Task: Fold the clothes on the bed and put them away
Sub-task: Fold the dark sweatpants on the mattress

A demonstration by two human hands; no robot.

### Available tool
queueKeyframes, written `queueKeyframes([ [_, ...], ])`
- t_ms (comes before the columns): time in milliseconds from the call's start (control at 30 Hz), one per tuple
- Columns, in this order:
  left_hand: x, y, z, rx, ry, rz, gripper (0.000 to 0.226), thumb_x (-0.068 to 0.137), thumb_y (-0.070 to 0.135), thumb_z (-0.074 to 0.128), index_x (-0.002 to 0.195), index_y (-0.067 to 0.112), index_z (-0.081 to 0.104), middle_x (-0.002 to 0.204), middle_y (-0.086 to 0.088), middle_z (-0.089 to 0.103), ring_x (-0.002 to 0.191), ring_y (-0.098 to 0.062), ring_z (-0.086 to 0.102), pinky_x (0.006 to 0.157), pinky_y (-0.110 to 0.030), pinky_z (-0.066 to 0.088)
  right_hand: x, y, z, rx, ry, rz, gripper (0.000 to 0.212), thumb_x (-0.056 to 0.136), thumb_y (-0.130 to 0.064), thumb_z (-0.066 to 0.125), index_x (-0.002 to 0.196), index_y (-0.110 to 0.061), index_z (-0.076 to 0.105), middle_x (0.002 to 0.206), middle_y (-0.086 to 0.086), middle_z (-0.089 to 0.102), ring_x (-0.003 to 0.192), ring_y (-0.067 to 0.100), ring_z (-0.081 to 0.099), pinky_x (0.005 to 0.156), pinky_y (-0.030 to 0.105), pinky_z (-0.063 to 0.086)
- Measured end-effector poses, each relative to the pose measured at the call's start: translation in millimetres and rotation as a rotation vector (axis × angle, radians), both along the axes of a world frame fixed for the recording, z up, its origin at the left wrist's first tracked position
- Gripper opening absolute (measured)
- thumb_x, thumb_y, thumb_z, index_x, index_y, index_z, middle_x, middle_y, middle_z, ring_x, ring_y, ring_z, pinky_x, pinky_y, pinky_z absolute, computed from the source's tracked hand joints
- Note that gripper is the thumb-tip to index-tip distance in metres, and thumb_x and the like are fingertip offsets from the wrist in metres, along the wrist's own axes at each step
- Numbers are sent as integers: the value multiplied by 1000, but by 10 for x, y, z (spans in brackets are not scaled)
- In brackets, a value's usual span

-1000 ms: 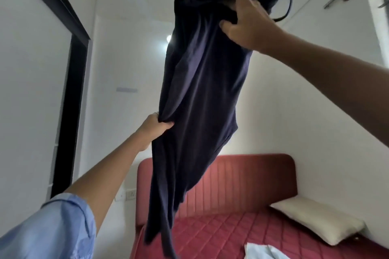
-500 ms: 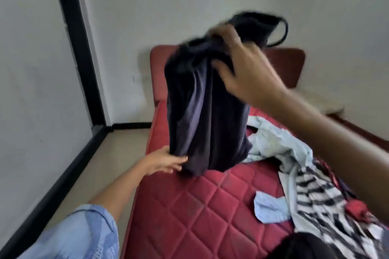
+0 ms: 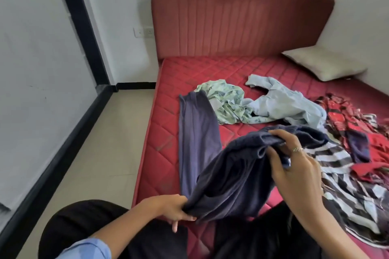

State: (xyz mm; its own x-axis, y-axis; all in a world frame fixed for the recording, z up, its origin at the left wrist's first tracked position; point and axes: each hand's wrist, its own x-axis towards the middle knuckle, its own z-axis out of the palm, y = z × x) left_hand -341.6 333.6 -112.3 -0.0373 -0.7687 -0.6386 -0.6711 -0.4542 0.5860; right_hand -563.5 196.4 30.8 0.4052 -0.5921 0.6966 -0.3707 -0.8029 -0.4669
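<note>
The navy garment (image 3: 227,174) is clamped in both grips: left hand (image 3: 174,209) at lower centre, right hand (image 3: 294,172) at its bunched waist. Its long axis runs away toward upper left across the bed (image 3: 168,136).

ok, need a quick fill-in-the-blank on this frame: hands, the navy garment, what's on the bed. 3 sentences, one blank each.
1. Both the left hand and the right hand grip the ____ garment.
2. The cream pillow lies on the mattress near the red ____.
3. The black-and-white garment near the right hand has a ____ pattern.

Missing words: navy; headboard; striped
</note>
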Motion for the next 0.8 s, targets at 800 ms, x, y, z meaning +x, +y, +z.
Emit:
queueKeyframes([
  [800,901,-900,-577,-165,463,1157,29,91,26,64,115,15,52,96,9,63,80,1,57,59,-14,44,2738,-1629,-1273,549,998,146,51,97,-42,41,134,-9,41,139,21,46,127,36,47,100,47,41],
])
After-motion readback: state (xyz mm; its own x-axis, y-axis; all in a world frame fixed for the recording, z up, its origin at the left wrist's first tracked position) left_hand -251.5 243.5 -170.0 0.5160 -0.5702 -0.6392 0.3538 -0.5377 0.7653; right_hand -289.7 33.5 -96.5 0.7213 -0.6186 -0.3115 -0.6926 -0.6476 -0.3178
